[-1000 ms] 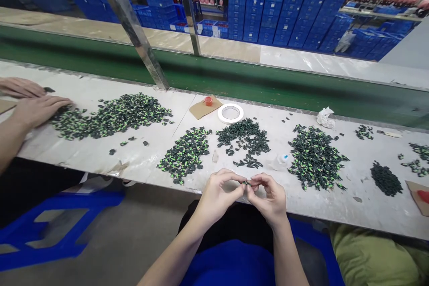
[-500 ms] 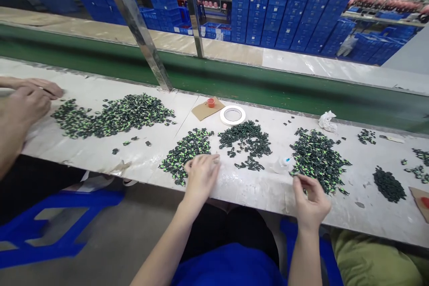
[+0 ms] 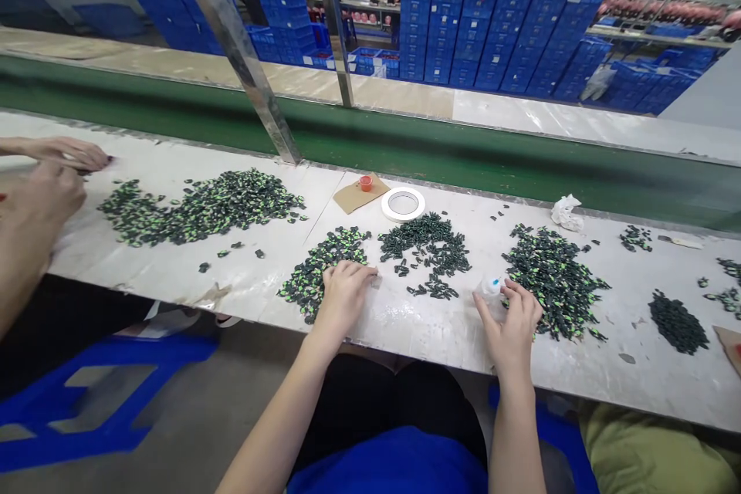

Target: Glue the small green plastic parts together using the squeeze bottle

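My left hand (image 3: pixel 347 292) rests at the right edge of a pile of small black-and-green pieces (image 3: pixel 312 266). Its fingers are curled together, and a small dark piece seems to show at the fingertips, too small to make out well. My right hand (image 3: pixel 514 318) has thumb and fingers on either side of a small whitish bottle (image 3: pixel 490 289) with a blue tip, at the table. Right beside it lies a larger heap of black-and-green pieces (image 3: pixel 556 278). Between my hands, farther back, is a pile of plain dark pieces (image 3: pixel 425 239).
A roll of white tape (image 3: pixel 391 205) and a red cup (image 3: pixel 366 183) on cardboard (image 3: pixel 349 201) sit behind. Crumpled tissue (image 3: pixel 566 212) lies back right. Another person's hands (image 3: pixel 52 177) work at the far left, near another heap (image 3: pixel 231 201). A metal post (image 3: pixel 255 85) rises from the table's back.
My right hand has moved left and forward from the heap's front edge to the bottle, and its fingers have spread around it. My left hand has stayed nearly in place.
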A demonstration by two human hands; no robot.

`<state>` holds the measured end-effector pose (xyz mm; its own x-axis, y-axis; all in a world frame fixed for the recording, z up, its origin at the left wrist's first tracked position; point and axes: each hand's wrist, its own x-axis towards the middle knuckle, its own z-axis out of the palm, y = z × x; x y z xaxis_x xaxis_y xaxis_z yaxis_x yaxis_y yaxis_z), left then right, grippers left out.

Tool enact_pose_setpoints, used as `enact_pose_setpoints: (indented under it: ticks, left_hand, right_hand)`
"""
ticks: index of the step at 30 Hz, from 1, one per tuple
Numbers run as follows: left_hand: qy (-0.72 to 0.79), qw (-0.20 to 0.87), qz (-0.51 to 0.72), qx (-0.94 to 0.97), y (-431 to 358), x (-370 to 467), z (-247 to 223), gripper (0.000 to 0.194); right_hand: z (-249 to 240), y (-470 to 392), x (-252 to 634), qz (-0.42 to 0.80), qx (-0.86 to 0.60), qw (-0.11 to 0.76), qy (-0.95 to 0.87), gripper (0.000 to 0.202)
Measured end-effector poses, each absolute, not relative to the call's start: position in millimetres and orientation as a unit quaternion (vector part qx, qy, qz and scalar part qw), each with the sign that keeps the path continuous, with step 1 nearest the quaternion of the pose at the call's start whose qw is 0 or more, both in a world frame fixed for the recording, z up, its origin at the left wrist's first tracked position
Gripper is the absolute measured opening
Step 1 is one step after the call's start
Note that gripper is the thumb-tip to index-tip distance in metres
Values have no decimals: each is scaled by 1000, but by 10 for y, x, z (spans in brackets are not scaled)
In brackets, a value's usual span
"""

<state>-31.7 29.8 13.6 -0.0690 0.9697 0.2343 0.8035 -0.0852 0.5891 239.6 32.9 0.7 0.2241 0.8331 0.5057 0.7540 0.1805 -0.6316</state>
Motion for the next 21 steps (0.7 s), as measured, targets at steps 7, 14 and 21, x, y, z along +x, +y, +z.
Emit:
enact_pose_setpoints:
  ticks: [7,14,21]
  left_hand:
    - [589,295,296,692,32,154,126,13]
    - [624,253,316,669,-21,196,77,14]
    - [618,285,338,650,5,199,29,14]
  right_hand:
    - [134,160,2231,382,-551,563,-483,41]
    - [134,87,2110,463,-512,609,-391,35]
    - [61,111,1966,406,-581,598,-376,42]
